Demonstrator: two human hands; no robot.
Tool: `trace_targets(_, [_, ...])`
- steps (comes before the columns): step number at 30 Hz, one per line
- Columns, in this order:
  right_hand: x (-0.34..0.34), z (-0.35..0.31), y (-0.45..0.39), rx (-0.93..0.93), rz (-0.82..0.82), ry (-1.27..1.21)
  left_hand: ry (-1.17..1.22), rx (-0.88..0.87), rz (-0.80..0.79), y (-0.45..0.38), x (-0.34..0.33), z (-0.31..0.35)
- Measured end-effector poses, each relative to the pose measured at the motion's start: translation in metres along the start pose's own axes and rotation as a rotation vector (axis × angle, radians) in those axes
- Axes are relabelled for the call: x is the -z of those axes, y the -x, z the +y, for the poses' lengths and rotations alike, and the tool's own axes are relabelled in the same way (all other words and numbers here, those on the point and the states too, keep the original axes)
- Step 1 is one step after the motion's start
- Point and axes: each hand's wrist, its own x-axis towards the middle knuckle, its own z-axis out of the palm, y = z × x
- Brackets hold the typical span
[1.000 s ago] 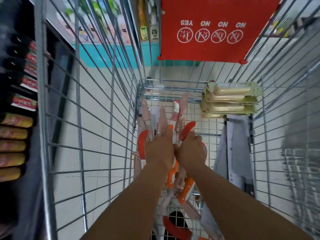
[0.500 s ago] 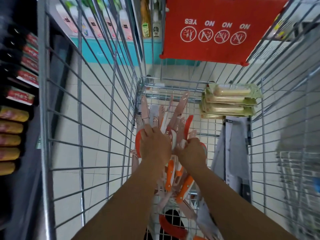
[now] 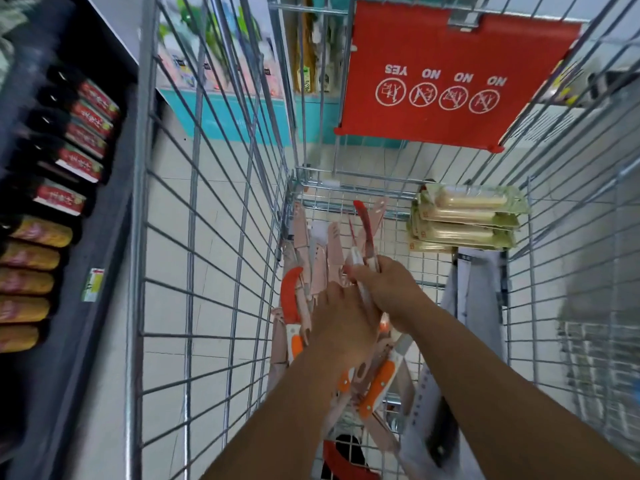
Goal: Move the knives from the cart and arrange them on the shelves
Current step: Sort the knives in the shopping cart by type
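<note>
Reaching down into the wire cart point(image 3: 207, 237), both forearms enter from the lower edge. Left hand point(image 3: 341, 317) lies palm-down on the heap of knives point(image 3: 311, 271) in the cart's bottom; its fingers are hidden among the pink packs, so whether that grip holds anything cannot be told. Right hand point(image 3: 388, 289), just beside and touching it, has fingers curled round a red-bladed knife point(image 3: 365, 230) and a white-handled one next to it, blades pointing away toward the cart's far end.

Around the hands: orange-handled knives point(image 3: 375, 389) lie crossed under the wrists; a red-sheathed knife point(image 3: 290, 296) lies left of the left hand. Grey flat cartons point(image 3: 478, 289) lean along the right wall. At the far right corner sits a stack of green-carded packs point(image 3: 467, 220). The wire sides close in on both flanks.

Versus 0.5 s ago: right hand has lifted the red blade clear of the heap; it was then low among the packs. Left hand has shifted slightly right, closer to the right hand.

Beyond the cart, a red flap point(image 3: 450, 81) reads, upside down, "YES NO NO NO" over four round pictograms. Left, a dark shelf point(image 3: 86, 237) carries red-labelled and yellow packs; their print is too blurred to read.
</note>
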Motion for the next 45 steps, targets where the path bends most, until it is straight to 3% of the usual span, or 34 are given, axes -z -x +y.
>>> trace_targets(3, [0.013,-0.010,-0.013,0.122,0.090,0.251,0.069,-0.010,0.129,-0.013,0.004,-0.012])
trace_targets(5, [0.019,-0.019,-0.026,0.236,0.136,0.529,-0.031,0.032,0.202,-0.025,0.008,-0.021])
trace_targets(10, [0.014,-0.047,-0.057,0.397,0.294,1.082,-0.086,0.171,0.102,-0.047,0.005,-0.036])
trace_targets(15, [0.000,-0.064,-0.084,0.428,0.335,1.287,-0.050,0.164,0.165,-0.048,-0.002,-0.046])
trace_targets(27, [-0.015,-0.047,-0.118,0.457,0.293,1.282,-0.015,0.178,0.099,-0.031,-0.013,-0.050])
trace_targets(33, [-0.012,-0.026,-0.099,0.583,0.327,1.076,0.147,0.158,0.284,-0.018,-0.023,-0.058])
trace_targets(38, [-0.020,0.008,-0.045,0.461,0.315,0.843,0.160,0.228,0.281,0.001,-0.041,-0.063])
trace_targets(45, [-0.047,0.060,0.009,0.260,0.167,0.545,0.130,0.101,0.309,0.024,-0.042,-0.066])
